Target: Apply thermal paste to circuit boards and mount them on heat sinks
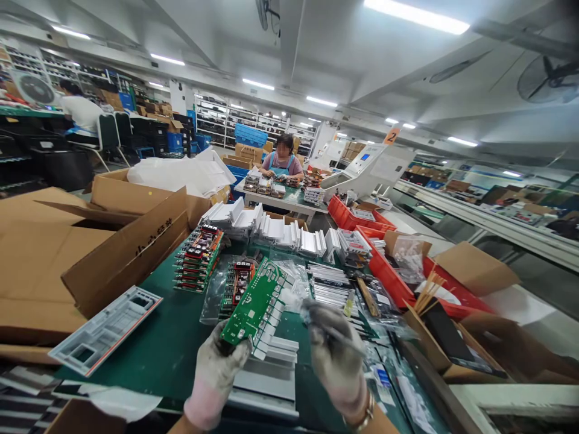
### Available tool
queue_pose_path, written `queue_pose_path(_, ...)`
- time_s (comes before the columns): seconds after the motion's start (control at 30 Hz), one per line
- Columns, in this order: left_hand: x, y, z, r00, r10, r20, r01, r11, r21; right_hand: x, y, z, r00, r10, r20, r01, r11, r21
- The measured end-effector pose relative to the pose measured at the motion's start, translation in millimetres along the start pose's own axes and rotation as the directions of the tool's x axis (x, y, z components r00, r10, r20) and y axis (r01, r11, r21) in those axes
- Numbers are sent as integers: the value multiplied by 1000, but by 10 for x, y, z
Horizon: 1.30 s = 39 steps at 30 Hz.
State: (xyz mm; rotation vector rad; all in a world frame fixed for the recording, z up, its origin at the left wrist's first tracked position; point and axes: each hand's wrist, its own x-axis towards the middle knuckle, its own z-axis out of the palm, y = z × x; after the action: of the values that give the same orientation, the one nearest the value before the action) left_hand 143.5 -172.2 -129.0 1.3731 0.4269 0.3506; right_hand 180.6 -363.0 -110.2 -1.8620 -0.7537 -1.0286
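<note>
1. Table [156, 340]: green top, we see parts spread over most of it.
2. Carton [129, 250]: open, left of the table, dark print on one flap.
3. Red bin [388, 274]: right side, near the strips.
4. Metal profiles [277, 230]: silvery row along the far side of the table.
5. Panel [106, 330]: pale grey with cutouts and an orange-red edge, lying near the carton.
6. Near profile [266, 389]: silver, flat on the table, below the board and between our two hands.
7. Board stack [196, 262]: several layers, left of centre; we note a second stack [237, 280] beside it, partly behind the board.
8. Board [254, 304]: green, raised and tilted above the table, in our left hand, pale parts along its right edge.
9. Left hand [219, 367]: gloved, grasping the board by its lower end, thumb at the near edge.
10. Right hand [337, 355]: gloved, blurred, fingers closed round a tool, just right of the board.
11. Tool [344, 339]: slim handle; we can't tell its type or whether its tip touches the board.
12. Wristband [368, 413]: metallic, right wrist.
</note>
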Motion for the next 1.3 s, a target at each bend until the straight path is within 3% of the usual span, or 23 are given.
queue_pose_path(0.1, 31, -46, -8, 1000, 3, 7, -3, 1000, -9, -122, -229, -23, 987, -68, 143, 56, 994, 90)
queue_pose_path(0.2, 48, -93, -30, 1000, 13, 23, -14, 1000, 5, -237, -352, -38, 970, -113, 215, 75, 981, 176)
queue_pose_path(0.47, 51, -127, -74, 999, 3, 43, -3, 1000, -2, -355, -290, -135, 923, -183, 338, 86, 956, 281)
queue_pose_path(0.63, 49, -113, -112, 997, -3, 77, -1, 999, 52, -220, -231, -158, 971, -42, 234, -4, 982, 190)
queue_pose_path(0.77, 24, -82, -122, 994, -15, 111, 6, 997, 79, -75, 30, -114, 998, 24, 61, -32, 991, 130)
queue_pose_path(0.9, 31, -115, -163, 994, -18, 103, 8, 996, 90, 75, 429, -36, 996, 61, -67, -62, 998, -6)
queue_pose_path(1.07, 68, -185, -331, 996, 44, 83, -55, 989, 136, 149, 778, 95, 956, 268, -122, -282, 953, -111)
queue_pose_path(1.17, 97, -188, -439, 996, 60, 59, -68, 986, 151, 97, 752, 169, 950, 303, -79, -308, 948, -75)
queue_pose_path(1.3, 124, -185, -512, 998, 55, 38, -60, 987, 150, -18, 464, 194, 950, 292, -110, -293, 956, 5)
